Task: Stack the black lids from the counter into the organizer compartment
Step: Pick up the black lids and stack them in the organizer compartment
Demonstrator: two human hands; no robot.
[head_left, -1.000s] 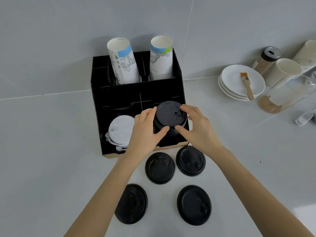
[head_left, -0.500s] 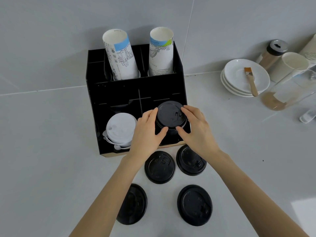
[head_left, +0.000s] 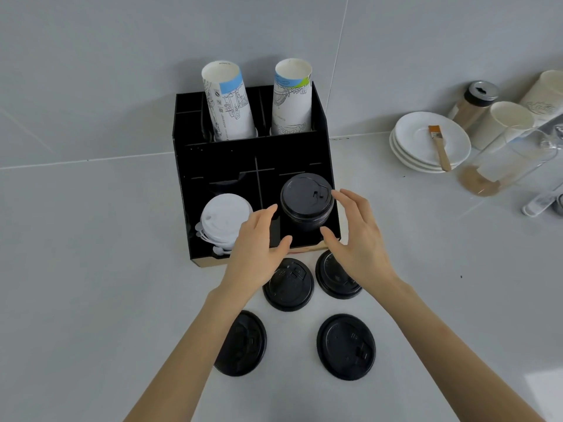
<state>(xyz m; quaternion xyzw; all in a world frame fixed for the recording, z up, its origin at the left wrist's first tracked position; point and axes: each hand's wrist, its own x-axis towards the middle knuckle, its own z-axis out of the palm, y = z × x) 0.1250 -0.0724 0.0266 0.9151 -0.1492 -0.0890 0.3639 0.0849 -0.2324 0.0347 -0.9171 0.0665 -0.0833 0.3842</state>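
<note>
A stack of black lids stands in the front right compartment of the black organizer. My left hand and my right hand hover on either side of the stack, fingers apart, touching nothing. Several loose black lids lie on the counter in front of the organizer: one under my left hand, one partly hidden by my right wrist, one partly under my left forearm, one in the open.
A stack of white lids fills the front left compartment. Two paper cup stacks rise from the rear compartments. At the right stand white saucers with a brush, a glass pitcher, a shaker jar and cups.
Both hands have let go of the black lid stack and drawn back a little toward me, with fingers spread. The stack stays in the compartment.
</note>
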